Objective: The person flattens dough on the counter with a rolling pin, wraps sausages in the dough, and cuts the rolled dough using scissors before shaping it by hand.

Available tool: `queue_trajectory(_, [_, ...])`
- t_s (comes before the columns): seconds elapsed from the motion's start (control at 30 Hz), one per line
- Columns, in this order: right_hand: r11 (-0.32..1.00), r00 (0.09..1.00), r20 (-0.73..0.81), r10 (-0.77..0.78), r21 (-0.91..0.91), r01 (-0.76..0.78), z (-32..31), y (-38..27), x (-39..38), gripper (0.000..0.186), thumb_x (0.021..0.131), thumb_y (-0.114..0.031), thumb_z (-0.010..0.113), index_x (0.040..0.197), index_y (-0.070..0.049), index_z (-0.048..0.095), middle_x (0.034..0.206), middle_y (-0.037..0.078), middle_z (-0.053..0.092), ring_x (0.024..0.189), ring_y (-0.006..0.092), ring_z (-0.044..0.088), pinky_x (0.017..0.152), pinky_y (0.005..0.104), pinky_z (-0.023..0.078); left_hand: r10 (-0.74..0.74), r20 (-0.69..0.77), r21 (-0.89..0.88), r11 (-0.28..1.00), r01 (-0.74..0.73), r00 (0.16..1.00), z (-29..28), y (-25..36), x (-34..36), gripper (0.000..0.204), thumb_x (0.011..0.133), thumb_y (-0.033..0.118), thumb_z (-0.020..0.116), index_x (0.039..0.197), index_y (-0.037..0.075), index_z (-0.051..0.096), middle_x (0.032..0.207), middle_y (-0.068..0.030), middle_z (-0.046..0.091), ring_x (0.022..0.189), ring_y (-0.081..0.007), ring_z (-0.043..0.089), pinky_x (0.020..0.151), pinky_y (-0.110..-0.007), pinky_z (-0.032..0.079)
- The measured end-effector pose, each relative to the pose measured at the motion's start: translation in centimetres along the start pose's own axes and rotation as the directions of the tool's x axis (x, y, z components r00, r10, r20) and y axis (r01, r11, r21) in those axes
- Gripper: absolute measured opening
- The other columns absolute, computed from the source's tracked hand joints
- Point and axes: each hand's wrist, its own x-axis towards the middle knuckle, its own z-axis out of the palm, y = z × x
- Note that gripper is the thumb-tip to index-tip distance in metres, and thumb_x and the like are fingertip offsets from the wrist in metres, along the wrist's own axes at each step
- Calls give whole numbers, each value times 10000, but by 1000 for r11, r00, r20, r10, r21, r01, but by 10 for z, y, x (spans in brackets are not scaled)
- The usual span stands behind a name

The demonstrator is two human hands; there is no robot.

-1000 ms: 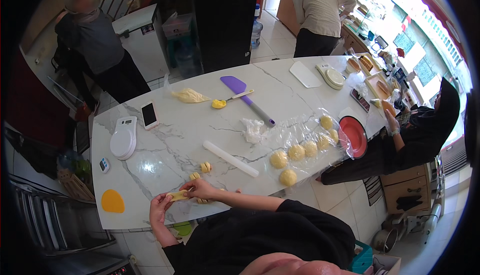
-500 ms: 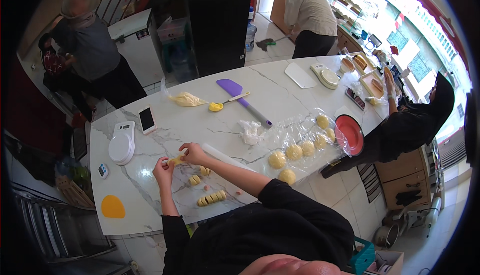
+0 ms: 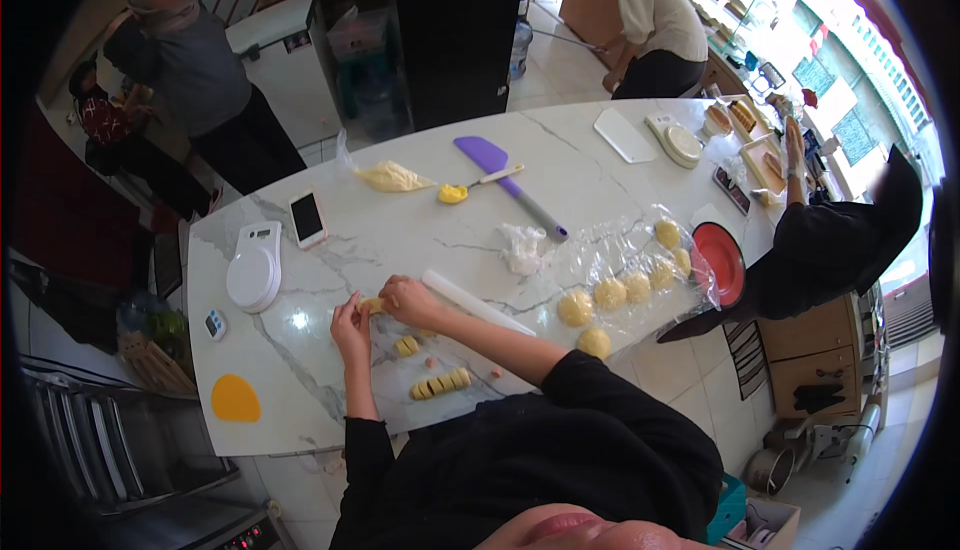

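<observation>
Both my hands work above the near left part of the marble-topped table (image 3: 300, 370). Between them is a small yellowish piece of dough (image 3: 371, 306). The fingers of my left hand (image 3: 350, 331) pinch its left end, while my right hand (image 3: 408, 302) is closed over its other end. Just below my right hand sits a short scored dough roll (image 3: 406, 346), with another partly hidden behind my forearm. Nearer to me lies a longer roll (image 3: 440, 384) with slits across it. Small pinkish bits (image 3: 431, 362) rest beside these rolls. A white rolling pin (image 3: 475, 302) lies beyond my right forearm.
Round dough balls (image 3: 610, 293) sit under clear plastic at right, by a red plate (image 3: 718, 264). Farther off are a purple spatula (image 3: 510, 185), a piping bag (image 3: 394, 177), and a phone (image 3: 307, 219). A white scale (image 3: 255, 266) stands left. Co-workers surround the table.
My hands stay together on the dough piece; my right hand now covers more of it. The view has shifted slightly. The person at the back bends lower.
</observation>
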Motion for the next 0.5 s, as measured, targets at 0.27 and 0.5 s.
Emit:
queue_trajectory(0.27, [996, 998, -61, -29, -81, 24, 4, 2, 5, 192, 605, -90, 636, 774, -19, 582, 808, 105, 587, 810, 280, 521, 717, 348, 433, 117, 0, 32, 993, -117, 993, 8, 2, 4, 293, 693, 5, 629, 982, 22, 581, 833, -82, 512, 663, -168, 577, 618, -245, 483])
queue_trajectory(0.5, [995, 999, 1, -39, -90, 39, 1, 10, -2, 185, 600, -86, 641, 763, -23, 580, 783, 112, 581, 796, 283, 518, 712, 351, 432, 82, -18, -33, 996, -83, 996, 12, 11, 4, 256, 714, 13, 611, 967, 12, 576, 859, -105, 547, 687, -171, 591, 614, -253, 490])
